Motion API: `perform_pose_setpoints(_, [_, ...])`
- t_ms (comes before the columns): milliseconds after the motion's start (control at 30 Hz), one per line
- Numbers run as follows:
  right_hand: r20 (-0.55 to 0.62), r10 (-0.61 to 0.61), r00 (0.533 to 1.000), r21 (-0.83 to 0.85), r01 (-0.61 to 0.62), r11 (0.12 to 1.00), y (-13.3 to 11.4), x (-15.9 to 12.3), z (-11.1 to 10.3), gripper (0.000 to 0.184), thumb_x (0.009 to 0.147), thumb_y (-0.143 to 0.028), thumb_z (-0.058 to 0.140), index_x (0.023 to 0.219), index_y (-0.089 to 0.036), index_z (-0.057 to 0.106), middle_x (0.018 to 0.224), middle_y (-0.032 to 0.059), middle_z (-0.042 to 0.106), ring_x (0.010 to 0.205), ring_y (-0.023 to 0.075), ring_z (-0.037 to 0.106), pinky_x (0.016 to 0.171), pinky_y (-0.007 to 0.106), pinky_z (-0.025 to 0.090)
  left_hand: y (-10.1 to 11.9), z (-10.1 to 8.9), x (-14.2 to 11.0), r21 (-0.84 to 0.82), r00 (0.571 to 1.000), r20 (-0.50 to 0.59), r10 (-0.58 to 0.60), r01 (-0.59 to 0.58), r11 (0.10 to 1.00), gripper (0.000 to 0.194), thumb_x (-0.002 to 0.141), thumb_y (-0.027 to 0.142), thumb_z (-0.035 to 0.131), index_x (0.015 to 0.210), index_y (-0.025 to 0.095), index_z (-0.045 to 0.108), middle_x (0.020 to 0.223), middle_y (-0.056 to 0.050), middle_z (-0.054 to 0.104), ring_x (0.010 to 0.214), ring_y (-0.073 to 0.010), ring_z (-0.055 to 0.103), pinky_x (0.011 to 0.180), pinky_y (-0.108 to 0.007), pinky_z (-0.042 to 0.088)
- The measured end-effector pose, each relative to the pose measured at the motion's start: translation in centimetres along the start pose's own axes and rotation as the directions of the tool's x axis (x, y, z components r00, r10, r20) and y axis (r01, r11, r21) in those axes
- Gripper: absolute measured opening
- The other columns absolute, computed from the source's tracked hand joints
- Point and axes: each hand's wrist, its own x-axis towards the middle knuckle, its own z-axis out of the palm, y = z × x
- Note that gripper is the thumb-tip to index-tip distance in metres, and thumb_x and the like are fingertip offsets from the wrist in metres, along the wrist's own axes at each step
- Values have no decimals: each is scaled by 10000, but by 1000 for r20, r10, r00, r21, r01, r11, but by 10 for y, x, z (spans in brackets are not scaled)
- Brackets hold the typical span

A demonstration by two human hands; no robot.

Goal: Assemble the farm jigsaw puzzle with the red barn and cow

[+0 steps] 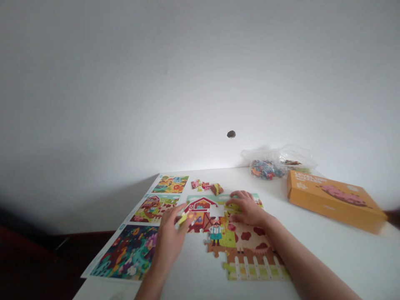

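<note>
Pinching a small yellow-green cardboard jigsaw piece [183,218], the curled left hand [170,241] lies just left of the white gap [216,211] in the colourful farm-scene jigsaw puzzle [237,246]; the half-open right hand [246,208] rests on the puzzle, holding nothing visible.

- I'm seeing the table [331,258] fill the lower right of the frame
- Bottom centre, on it, the half-built jigsaw puzzle [246,250], right hand [246,210] lying on top
- Left hand [170,243] at the puzzle's left edge, a piece [183,218] in its fingers
- Left of them, a picture sheet [131,237]
- Just behind the puzzle, loose pieces [206,186]
- Back right, a plastic bag [268,164]
- In front of it, further right, a cardboard box [336,201]
</note>
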Motion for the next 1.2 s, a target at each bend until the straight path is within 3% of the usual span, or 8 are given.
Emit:
perform_pose_setpoints(133, [-20, -2, 1000, 5, 2, 1000, -3, 0, -1, 482, 728, -431, 761, 1191, -327, 674, 1314, 75, 528, 1222, 314, 445, 1072, 496, 304, -3, 19, 62, 372, 980, 103, -172, 123, 920, 441, 804, 189, 609, 1245, 182, 622, 1118, -113, 612, 1098, -253, 590, 960, -369, 482])
perform_pose_setpoints(200, [-34, -2, 999, 7, 2, 1000, -4, 0, -1, 478, 716, -427, 767, 1174, -323, 679, 1301, 73, 531, 1210, 309, 452, 1067, 489, 308, 2, 31, 75, 417, 975, 94, -202, 146, 897, 430, 790, 162, 621, 1219, 170, 648, 1185, -162, 589, 1117, -303, 579, 960, -431, 463])
perform_pose_setpoints(300, [-53, -7, 999, 13, 8, 1000, -4, 1, 1, 472, 706, -417, 774, 1158, -316, 681, 1288, 69, 534, 1194, 299, 462, 1062, 477, 312, 16, 52, 77, 556, 996, 54, -74, 32, 831, 389, 816, 157, 583, 1193, 211, 664, 1383, -177, 502, 1284, -398, 427, 1022, -570, 351])
perform_pose_setpoints(433, [-81, -10, 997, 12, 11, 1000, -6, 3, 3, 470, 691, -393, 786, 1142, -305, 680, 1278, 71, 537, 1185, 297, 464, 1053, 471, 318, 33, 82, 82, 425, 960, 265, 94, -204, 882, 444, 820, 304, 659, 1261, 285, 621, 1369, -90, 577, 1354, -377, 340, 1042, -527, 321])
perform_pose_setpoints(633, [-65, -8, 998, 14, 8, 1000, -8, 3, 1, 471, 705, -419, 778, 1151, -306, 674, 1272, 70, 537, 1181, 300, 460, 1046, 473, 317, 32, 105, 105, 331, 933, 339, 120, -237, 913, 426, 716, 344, 771, 1136, 325, 703, 1101, -45, 734, 1177, -364, 482, 1032, -539, 287])
perform_pose_setpoints(800, [-83, -17, 996, 20, 18, 1000, -7, 3, 2, 478, 696, -429, 788, 1144, -309, 675, 1257, 71, 543, 1173, 304, 462, 1039, 477, 319, 25, 103, 113, 315, 944, 309, 120, -221, 923, 448, 707, 366, 764, 1148, 313, 711, 1060, -32, 752, 1121, -330, 526, 1030, -495, 314])
perform_pose_setpoints(967, [-83, -13, 996, 33, 16, 999, -6, 4, 2, 470, 704, -442, 781, 1142, -310, 676, 1253, 72, 542, 1170, 304, 463, 1038, 480, 319, 11, 78, 114, 299, 961, 262, 92, -172, 939, 507, 749, 388, 727, 1244, 300, 662, 1099, -33, 725, 1076, -262, 572, 974, -386, 396])
perform_pose_setpoints(1200, [-97, -21, 995, 35, 24, 999, -6, 4, 2, 469, 714, -443, 773, 1152, -311, 671, 1245, 69, 543, 1161, 293, 472, 1036, 473, 325, -10, 52, 99, 498, 981, 192, 10, -107, 860, 391, 795, 360, 664, 1186, 353, 687, 1264, -65, 634, 1232, -352, 441, 1056, -548, 278])
